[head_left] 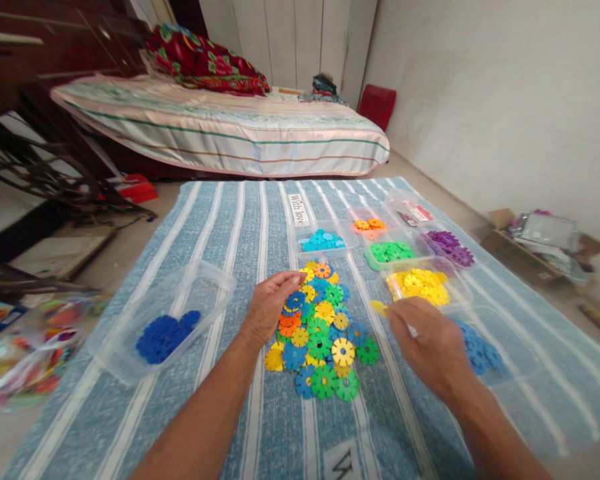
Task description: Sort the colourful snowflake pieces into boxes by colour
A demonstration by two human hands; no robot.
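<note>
A pile of mixed notched plastic discs (320,343), in yellow, blue, green and orange, lies on the striped cloth in front of me. At its far left edge, my left hand (271,305) pinches a yellow disc (307,274) between thumb and fingertips. My right hand (430,343) is closed, with a yellow notched disc (379,307) sticking out from its fingertips. It is just right of the pile, near the clear box of yellow discs (419,287). Partly behind my right wrist is a box of blue discs (483,350).
Right of centre stand clear boxes of light blue (323,241), green (393,252), orange (369,225) and purple discs (450,247). A box with dark blue discs (165,337) sits at left. Beyond the striped cloth (220,227) is a bed (230,130); a cardboard box (520,253) lies right.
</note>
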